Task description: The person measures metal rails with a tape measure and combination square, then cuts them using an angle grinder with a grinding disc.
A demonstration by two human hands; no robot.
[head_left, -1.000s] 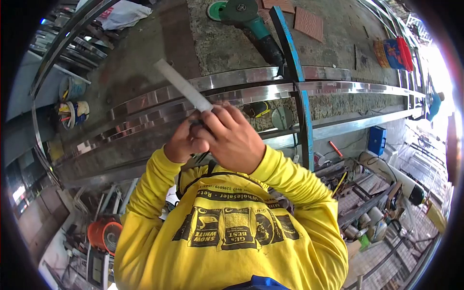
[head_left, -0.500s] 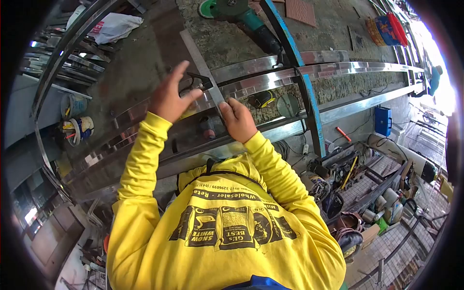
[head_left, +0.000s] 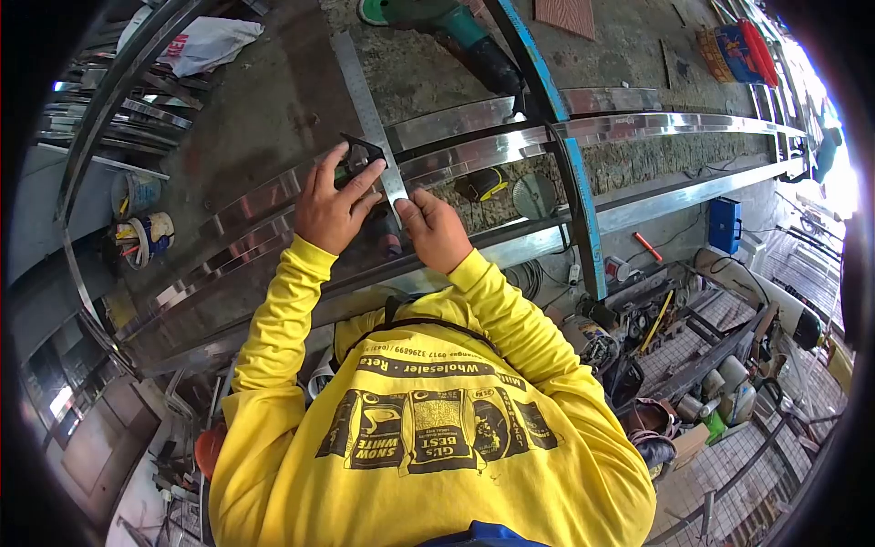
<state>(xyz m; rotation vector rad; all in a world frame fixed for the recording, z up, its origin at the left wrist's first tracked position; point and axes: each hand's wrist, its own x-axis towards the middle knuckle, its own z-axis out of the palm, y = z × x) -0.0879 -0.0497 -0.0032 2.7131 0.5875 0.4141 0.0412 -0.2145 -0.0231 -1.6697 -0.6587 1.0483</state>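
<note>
A combination square with a long steel blade [head_left: 362,91] and a black head [head_left: 363,148] lies across the shiny metal tubes [head_left: 483,157]. My right hand [head_left: 436,230] is closed on the near end of the blade, its thumb on top. My left hand [head_left: 330,202] reaches to the head with its fingers apart, the index fingertip right at the head beside the blade. Below the hands, a dark tool with a reddish end [head_left: 390,244] shows partly between the tubes. A yellow and black tape measure [head_left: 489,184] and a round disc [head_left: 534,196] lie to the right.
A green angle grinder [head_left: 460,41] lies beyond the tubes. A blue-edged metal bar [head_left: 581,210] crosses them. Buckets [head_left: 144,239] stand at left, and a red and blue container [head_left: 736,55] stands at far right. Tools and cables crowd the lower right, including a blue case [head_left: 725,226].
My left hand has moved right and down, from beside the square onto its head. My right hand stays on the blade's near end, and the view has shifted slightly.
</note>
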